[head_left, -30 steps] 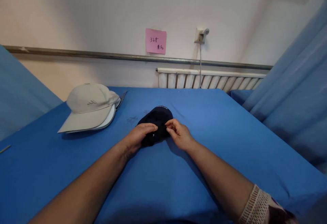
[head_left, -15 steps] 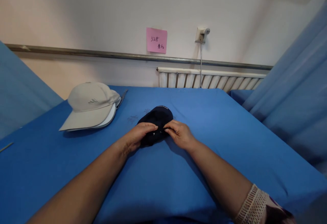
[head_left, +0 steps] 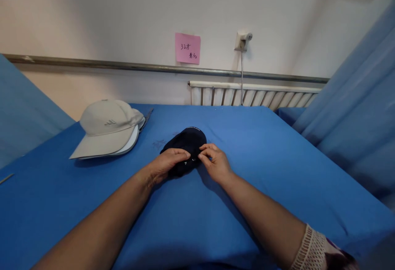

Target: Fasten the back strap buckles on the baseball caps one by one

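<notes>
A black cap [head_left: 184, 138] lies on the blue-covered table in front of me, with small white lettering along its far rounded edge and small white marks on its near part. My left hand [head_left: 168, 162] is closed on the cap's near left side, thumb on top and the other fingers hidden beneath. At the cap's right edge, my right hand [head_left: 215, 162] has thumb and forefinger brought together in a pinch. What sits between those fingertips is too small to make out.
A stack of caps, a beige one [head_left: 106, 122] on top, stands at the table's left. Blue table cover [head_left: 271, 171] spreads around my arms. Behind are a radiator [head_left: 256, 93], a metal rail [head_left: 132, 65], a pink note [head_left: 187, 48] and a plugged socket [head_left: 242, 42]. Blue curtains [head_left: 358, 97] hang either side.
My right fingertips have drawn slightly back from the cap's surface toward its right edge. The cap has turned slightly, its far end shifting left, and my left hand keeps its hold.
</notes>
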A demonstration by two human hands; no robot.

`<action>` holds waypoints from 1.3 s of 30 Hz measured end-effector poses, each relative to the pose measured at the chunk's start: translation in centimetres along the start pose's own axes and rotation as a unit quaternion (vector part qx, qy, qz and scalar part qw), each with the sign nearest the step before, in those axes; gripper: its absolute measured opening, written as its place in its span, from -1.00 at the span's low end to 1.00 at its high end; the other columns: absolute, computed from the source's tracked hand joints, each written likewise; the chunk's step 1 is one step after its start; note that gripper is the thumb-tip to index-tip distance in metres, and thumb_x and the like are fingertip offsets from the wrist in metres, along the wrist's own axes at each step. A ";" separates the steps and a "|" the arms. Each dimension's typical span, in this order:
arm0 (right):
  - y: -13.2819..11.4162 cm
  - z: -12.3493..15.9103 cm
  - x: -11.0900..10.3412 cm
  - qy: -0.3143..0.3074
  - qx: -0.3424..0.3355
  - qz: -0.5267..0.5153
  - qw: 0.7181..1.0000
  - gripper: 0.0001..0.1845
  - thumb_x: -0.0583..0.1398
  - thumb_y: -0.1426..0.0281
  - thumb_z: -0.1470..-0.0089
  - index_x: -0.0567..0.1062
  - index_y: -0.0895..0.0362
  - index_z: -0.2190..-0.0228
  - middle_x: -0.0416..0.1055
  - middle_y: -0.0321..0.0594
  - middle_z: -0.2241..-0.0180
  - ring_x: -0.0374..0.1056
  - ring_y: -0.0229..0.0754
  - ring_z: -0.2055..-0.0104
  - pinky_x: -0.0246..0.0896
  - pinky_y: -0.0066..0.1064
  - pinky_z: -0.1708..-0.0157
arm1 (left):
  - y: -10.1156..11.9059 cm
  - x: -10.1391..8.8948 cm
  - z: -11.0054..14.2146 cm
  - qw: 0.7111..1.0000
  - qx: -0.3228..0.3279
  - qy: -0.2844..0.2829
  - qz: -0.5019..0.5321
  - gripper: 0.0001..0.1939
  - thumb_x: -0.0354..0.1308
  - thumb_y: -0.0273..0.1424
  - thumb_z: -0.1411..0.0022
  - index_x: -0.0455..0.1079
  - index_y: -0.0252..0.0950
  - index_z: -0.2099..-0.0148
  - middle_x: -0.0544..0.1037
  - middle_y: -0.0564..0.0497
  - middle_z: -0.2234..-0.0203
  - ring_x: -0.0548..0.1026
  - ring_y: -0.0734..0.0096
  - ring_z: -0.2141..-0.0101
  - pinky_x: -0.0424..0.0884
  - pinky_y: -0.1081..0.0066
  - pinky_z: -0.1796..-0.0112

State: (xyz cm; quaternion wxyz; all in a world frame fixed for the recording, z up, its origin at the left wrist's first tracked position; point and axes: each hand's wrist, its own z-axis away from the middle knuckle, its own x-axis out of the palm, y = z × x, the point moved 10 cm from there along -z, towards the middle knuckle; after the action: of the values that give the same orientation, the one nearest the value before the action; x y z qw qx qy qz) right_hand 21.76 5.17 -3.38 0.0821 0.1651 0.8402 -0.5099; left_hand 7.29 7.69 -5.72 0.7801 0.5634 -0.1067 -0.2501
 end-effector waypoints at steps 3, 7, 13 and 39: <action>1.5 0.3 0.4 0.010 0.062 -0.069 0.996 -0.87 0.21 0.43 -0.06 0.54 0.10 0.49 0.47 -0.15 0.18 0.40 -0.15 0.05 0.28 -0.25 0.01 | 0.1 0.1 -0.2 1.000 0.017 -0.003 -0.021 -0.68 0.25 -0.14 -0.08 0.42 -0.33 0.40 0.34 0.11 0.62 0.25 0.54 0.63 0.19 0.51 0.60; 2.5 0.5 1.0 0.005 0.114 -0.116 0.987 -0.95 0.27 0.46 0.03 0.54 0.12 0.50 0.47 -0.11 0.15 0.39 -0.12 0.02 0.30 -0.23 0.01 | 0.6 0.3 -0.2 0.997 0.049 -0.008 -0.054 -0.65 0.22 -0.10 -0.10 0.44 -0.33 0.40 0.33 0.10 0.63 0.24 0.54 0.63 0.17 0.50 0.58; 3.0 0.7 0.9 0.015 0.160 -0.138 0.977 -0.93 0.25 0.45 0.03 0.51 0.12 0.52 0.50 -0.09 0.16 0.40 -0.11 0.00 0.27 -0.21 -0.02 | 1.2 1.1 0.1 0.994 0.069 -0.025 -0.082 -0.64 0.19 -0.09 -0.12 0.44 -0.33 0.42 0.32 0.10 0.66 0.22 0.53 0.65 0.12 0.48 0.59; -1.8 0.2 -0.1 -0.079 -0.014 0.032 0.996 -0.66 0.18 0.47 0.05 0.41 0.06 0.16 0.39 -0.22 0.17 0.27 -0.31 0.45 0.24 -0.43 0.41 | 7.6 1.8 4.8 0.821 0.314 0.143 -0.454 -0.93 0.12 -0.35 -0.18 0.37 -0.21 0.33 0.45 0.03 0.42 0.37 0.33 0.40 0.23 0.37 0.33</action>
State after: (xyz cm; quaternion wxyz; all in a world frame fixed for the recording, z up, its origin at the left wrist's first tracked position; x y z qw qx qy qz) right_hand 21.17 4.18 -1.94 0.1671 0.1502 0.8324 -0.5066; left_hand 8.75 4.62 2.78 0.3656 0.7921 0.2011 -0.4455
